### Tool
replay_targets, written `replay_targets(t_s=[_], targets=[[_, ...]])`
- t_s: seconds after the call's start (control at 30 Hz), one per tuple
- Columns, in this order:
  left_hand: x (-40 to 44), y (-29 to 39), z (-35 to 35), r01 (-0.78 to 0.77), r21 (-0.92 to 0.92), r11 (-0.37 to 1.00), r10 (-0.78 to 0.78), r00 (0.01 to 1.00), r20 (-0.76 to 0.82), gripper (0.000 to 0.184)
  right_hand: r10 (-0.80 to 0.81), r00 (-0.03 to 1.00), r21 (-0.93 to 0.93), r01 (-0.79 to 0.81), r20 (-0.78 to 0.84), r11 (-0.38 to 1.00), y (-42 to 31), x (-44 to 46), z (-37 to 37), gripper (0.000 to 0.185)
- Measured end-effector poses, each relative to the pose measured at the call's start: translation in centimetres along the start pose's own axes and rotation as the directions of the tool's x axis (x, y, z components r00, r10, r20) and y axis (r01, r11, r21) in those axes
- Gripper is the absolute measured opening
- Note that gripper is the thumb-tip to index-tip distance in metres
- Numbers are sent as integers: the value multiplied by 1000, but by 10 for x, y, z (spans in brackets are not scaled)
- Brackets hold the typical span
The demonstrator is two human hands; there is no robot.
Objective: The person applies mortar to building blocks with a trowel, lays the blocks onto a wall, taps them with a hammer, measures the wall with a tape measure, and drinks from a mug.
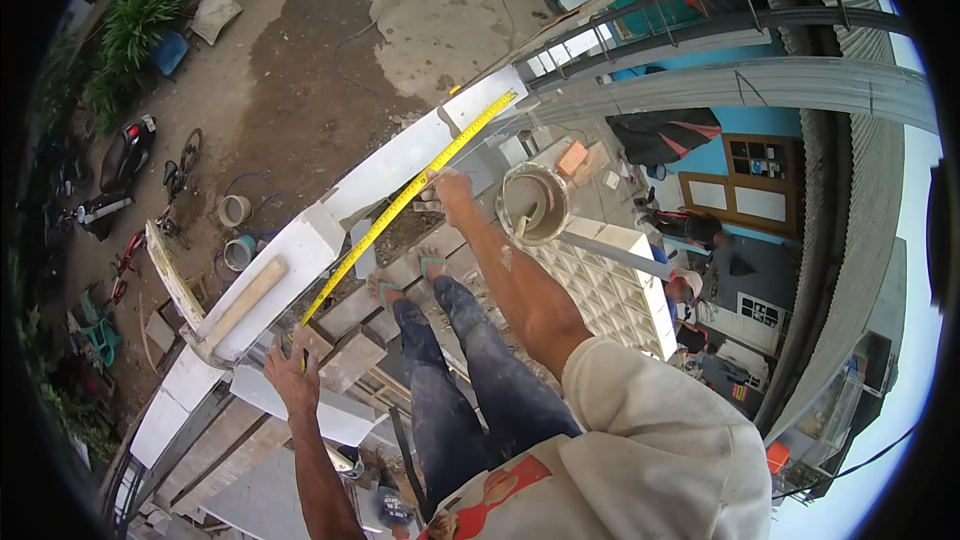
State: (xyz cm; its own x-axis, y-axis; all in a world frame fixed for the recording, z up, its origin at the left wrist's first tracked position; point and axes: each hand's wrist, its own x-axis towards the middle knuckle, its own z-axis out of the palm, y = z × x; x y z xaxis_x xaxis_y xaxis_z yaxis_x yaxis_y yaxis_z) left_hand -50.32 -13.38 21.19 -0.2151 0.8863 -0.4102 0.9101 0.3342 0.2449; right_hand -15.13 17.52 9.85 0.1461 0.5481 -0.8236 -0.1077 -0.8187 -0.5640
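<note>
A yellow tape measure blade (385, 218) stretches diagonally along the white block wall (385, 172), its far end lying near the top of the wall. My right hand (450, 194) is closed on the blade around its middle. At the near end, my left hand (292, 374) has its fingers round the tape measure's case, which is mostly hidden; a small dark and yellow part shows at the fingers. A hammer (237, 312) with a wooden handle rests on the white blocks beyond my left hand.
A round mortar bucket (533, 203) stands right of my right hand, beside an orange brick (572, 158). Wooden planks (352, 358) lie around my feet. Patterned vent blocks (610, 285) stand at the right. Other people (685, 285) are far below right. Motorbikes (127, 155) stand below left.
</note>
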Motion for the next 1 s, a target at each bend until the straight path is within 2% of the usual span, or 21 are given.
replay_targets(t_s=[0.07,0.3,0.4,0.47,0.67,0.77,1.0], targets=[[4,-11,8,13,89,996,-11,1000,-19,80,22,1000,-36,-23,-6,999,-12,9,-13,13],[31,25,9,60,77,995,-61,998,16,78,33,996,-72,-39,-80,997,-15,42,-27,16],[35,32,14,69,101,993,-69,998,-2,76,7,999,-79,-11,-43,997,-14,53,-29,16],[38,34,18,70,167,983,-63,997,-45,63,8,999,-90,-12,-41,996,-14,57,-30,17],[53,43,24,153,212,965,-155,988,-8,52,30,999,-63,-31,-28,998,-4,71,-31,17],[56,50,33,163,227,960,-155,986,-52,49,30,999,-89,-33,-35,995,-1,79,-33,17],[66,56,48,200,198,960,-195,980,-45,47,46,998,-145,-53,-50,988,-7,84,-38,18]])
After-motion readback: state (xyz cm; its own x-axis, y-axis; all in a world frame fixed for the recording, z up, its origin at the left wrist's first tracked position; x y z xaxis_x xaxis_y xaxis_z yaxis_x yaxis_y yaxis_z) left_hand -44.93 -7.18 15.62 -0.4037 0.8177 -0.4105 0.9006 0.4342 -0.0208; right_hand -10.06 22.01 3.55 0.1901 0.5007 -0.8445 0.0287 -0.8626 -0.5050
